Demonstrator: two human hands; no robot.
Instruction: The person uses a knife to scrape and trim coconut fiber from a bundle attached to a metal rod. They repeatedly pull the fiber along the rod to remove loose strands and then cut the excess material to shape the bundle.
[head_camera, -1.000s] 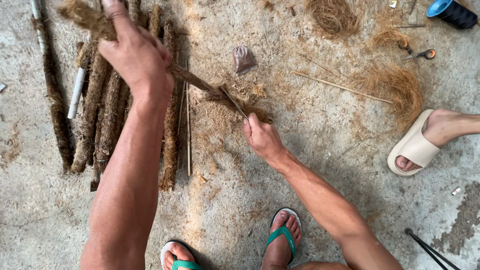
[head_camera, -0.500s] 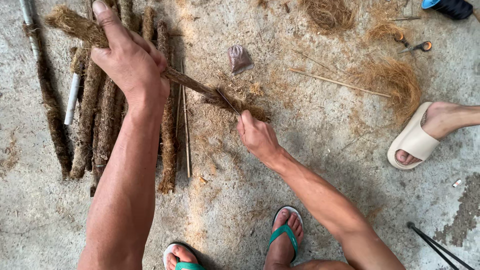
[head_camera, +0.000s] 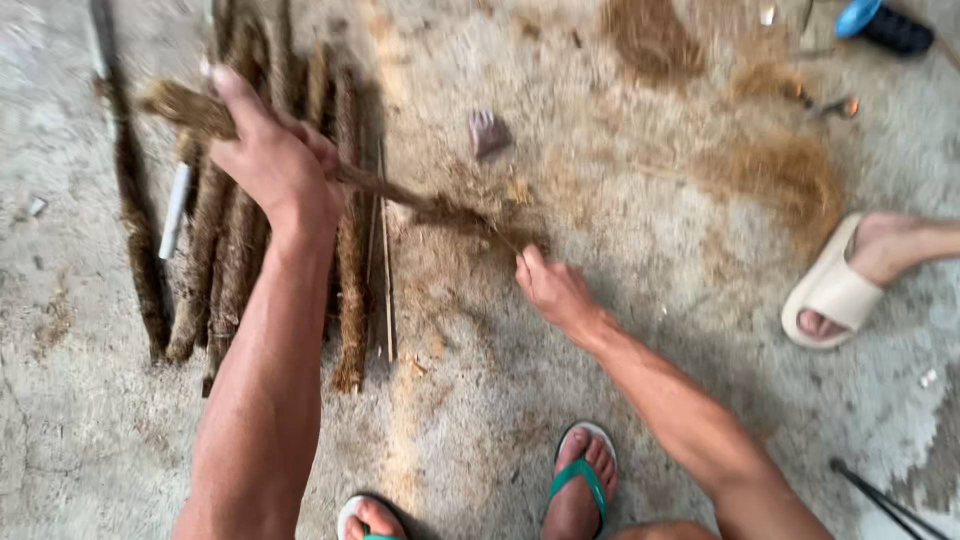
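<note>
Fingers (head_camera: 305, 140) of our left hand (head_camera: 270, 165) are wrapped tight around a long brown fibre-wrapped stick (head_camera: 400, 190), gripping it near its upper, thicker end. This stick slants down to the right, and its frayed lower end lies just above our right hand (head_camera: 555, 290). Motion blur is heavy there. The right fingertips look drawn together at the loose strands, but we cannot tell whether they actually pinch any.

Judgement: the step in hand is working loose coconut-like fibre onto the lower end of the stick, with 1 hand steadying and 1 feeding.

Any next move calls for a firm left grip, with the right fingers keeping the strands taut against the stick so they do not slip off.

Surroundings: a row of similar brown fibre-covered sticks (head_camera: 215, 270) lies on the grey concrete floor (head_camera: 100, 430) under the left forearm. 2 thin bare sticks (head_camera: 385, 260) lie just beside them. A loose tan fibre pile (head_camera: 780, 175) lies well apart to the right, near another person's foot in a cream slide sandal (head_camera: 835, 290).
</note>
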